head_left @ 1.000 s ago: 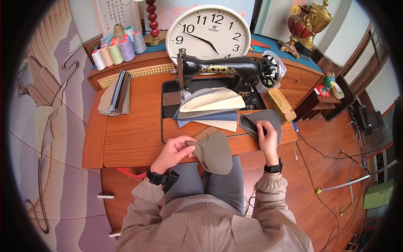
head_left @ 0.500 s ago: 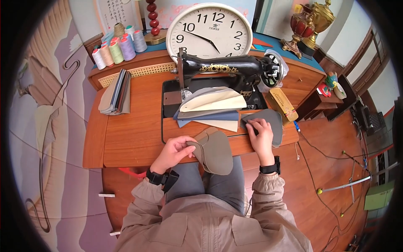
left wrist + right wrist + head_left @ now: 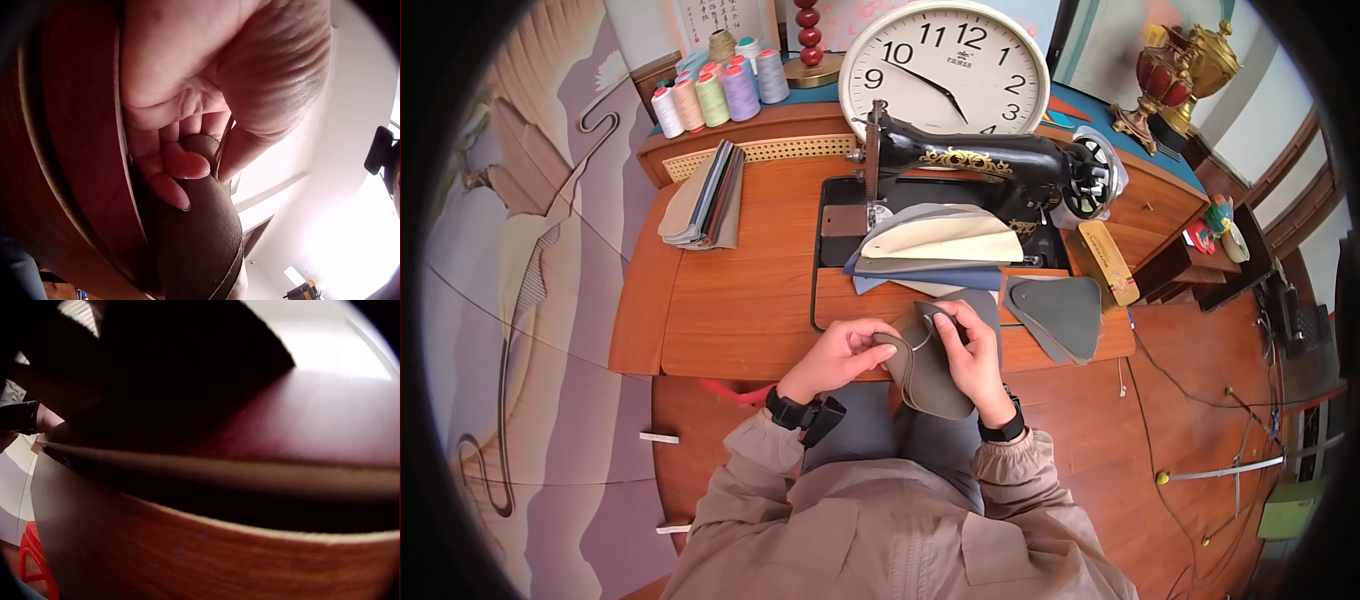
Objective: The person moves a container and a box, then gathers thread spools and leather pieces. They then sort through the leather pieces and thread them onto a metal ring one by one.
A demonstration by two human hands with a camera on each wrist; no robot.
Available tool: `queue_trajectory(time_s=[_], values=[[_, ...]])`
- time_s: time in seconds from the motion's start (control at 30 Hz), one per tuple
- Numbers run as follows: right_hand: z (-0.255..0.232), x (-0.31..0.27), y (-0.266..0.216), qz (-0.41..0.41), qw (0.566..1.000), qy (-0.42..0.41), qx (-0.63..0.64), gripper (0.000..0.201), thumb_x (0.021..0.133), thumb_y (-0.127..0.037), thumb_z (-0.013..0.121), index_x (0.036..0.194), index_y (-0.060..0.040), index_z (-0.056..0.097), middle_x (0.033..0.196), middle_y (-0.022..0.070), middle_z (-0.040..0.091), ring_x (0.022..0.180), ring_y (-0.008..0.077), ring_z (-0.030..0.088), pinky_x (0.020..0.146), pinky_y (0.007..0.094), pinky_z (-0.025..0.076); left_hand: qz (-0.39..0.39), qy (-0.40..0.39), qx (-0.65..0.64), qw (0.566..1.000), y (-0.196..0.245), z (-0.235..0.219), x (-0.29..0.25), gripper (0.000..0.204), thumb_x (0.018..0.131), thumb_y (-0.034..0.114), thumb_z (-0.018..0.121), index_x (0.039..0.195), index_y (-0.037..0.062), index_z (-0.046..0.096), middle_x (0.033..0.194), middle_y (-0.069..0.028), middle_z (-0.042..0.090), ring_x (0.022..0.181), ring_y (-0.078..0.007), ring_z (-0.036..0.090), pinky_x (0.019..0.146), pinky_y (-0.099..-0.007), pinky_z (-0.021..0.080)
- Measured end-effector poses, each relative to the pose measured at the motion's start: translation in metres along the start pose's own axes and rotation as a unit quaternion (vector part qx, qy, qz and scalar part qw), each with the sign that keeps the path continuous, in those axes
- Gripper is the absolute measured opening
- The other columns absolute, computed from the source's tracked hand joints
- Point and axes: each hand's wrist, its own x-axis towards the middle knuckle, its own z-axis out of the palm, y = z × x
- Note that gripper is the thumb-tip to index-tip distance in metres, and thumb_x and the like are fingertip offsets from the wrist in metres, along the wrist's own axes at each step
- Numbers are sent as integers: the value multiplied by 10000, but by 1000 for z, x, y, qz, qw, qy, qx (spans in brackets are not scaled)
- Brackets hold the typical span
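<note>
In the head view my left hand point(image 3: 840, 355) holds a few olive-grey leather-like pieces point(image 3: 940, 390) over the table's front edge. The left wrist view shows the thumb on one face of the olive-grey piece point(image 3: 197, 219) and curled fingers on the other. Close beside it, my right hand point(image 3: 975, 365) pinches a dark grey piece point(image 3: 983, 308) by its narrow end, overlapping the olive ones. More dark grey pieces point(image 3: 1065, 312) lie on the table to the right. In the right wrist view a dark sheet point(image 3: 194, 350) hides the fingers.
A black sewing machine point(image 3: 990, 160) stands behind, with cream, grey and blue pieces point(image 3: 945, 240) stacked before it. A yellow tin point(image 3: 1106, 262) is at right. Another stack of pieces point(image 3: 705, 200) leans at left, below thread spools point(image 3: 712, 100). A clock point(image 3: 945, 75) stands at the back.
My right hand has picked up a dark grey piece from the right-hand pile and moved it left to the olive pieces. My left hand keeps its hold. The head view has shifted.
</note>
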Motion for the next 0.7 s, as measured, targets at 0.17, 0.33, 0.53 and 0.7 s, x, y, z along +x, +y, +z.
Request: queue_trajectory(time_s=[0.17, 0.33, 0.53, 0.7], values=[[-2, 0, 6, -15, 996, -48, 73, 162, 1001, -49, 555, 1118, 23, 642, 982, 58, 618, 883, 127, 574, 799, 248, 455, 10, -13, -26, 1000, -6, -1, 1, 202, 987, 54, 590, 1169, -32, 615, 1021, -15, 650, 914, -59, 607, 804, -227, 516], [-4, -2, 4, -53, 997, -51, 38, 148, 991, -33, 555, 1095, 27, 643, 962, 67, 616, 878, 140, 560, 803, 252, 437, 7, -12, -19, 1000, -5, 0, 1, 209, 989, 85, 587, 1152, -41, 615, 1005, -38, 669, 915, -74, 621, 812, -235, 505], [-3, -3, 0, -95, 995, -25, -9, 141, 969, -16, 577, 1072, 30, 662, 954, 89, 632, 862, 173, 581, 784, 271, 453, 26, -7, -16, 999, -7, -2, 1, 191, 991, 48, 575, 1157, -41, 609, 1002, -22, 668, 907, -59, 616, 787, -228, 514], [-2, -9, -9, -132, 988, 15, -79, 131, 924, 7, 620, 1034, 20, 690, 957, 127, 686, 839, 243, 649, 748, 325, 515, 34, 8, -27, 999, -4, 1, 2, 196, 986, 80, 587, 1145, -30, 614, 968, -19, 667, 845, -50, 604, 761, -213, 493]])
